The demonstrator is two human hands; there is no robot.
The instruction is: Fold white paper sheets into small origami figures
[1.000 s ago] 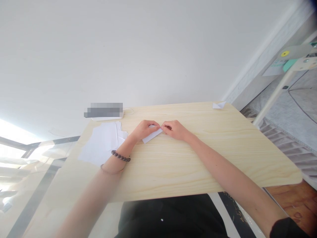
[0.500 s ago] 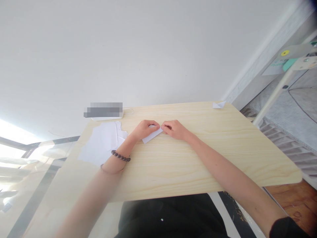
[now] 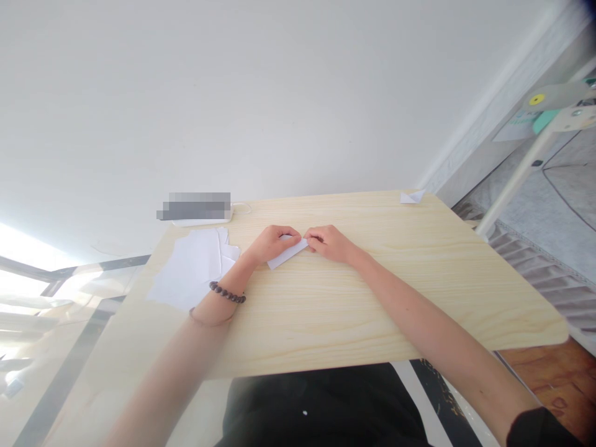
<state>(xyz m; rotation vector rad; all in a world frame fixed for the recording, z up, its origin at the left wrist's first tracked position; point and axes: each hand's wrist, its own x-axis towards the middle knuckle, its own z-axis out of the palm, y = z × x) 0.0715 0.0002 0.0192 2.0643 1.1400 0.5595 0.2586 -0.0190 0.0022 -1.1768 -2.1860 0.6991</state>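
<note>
A narrow folded piece of white paper (image 3: 285,256) lies slantwise over the middle of the table, between my two hands. My left hand (image 3: 274,243) is closed on its upper edge, thumb laid along the paper. At the paper's right end, the fingers of my right hand (image 3: 325,242) pinch the tip. The fingertips of both hands almost meet there. My left palm and wrist cover part of the paper's left side. Dark beads circle my left wrist.
Loose white sheets (image 3: 189,267) overlap at the table's left. Behind them stands a blurred-out object (image 3: 198,208) with a white base and cord. A folded white paper piece (image 3: 412,197) sits at the far right corner of the wooden table (image 3: 372,310). A wall rises behind.
Almost nothing differs. My right fingertips have shifted very slightly to the right along the paper's tip, while my left hand stays in place.
</note>
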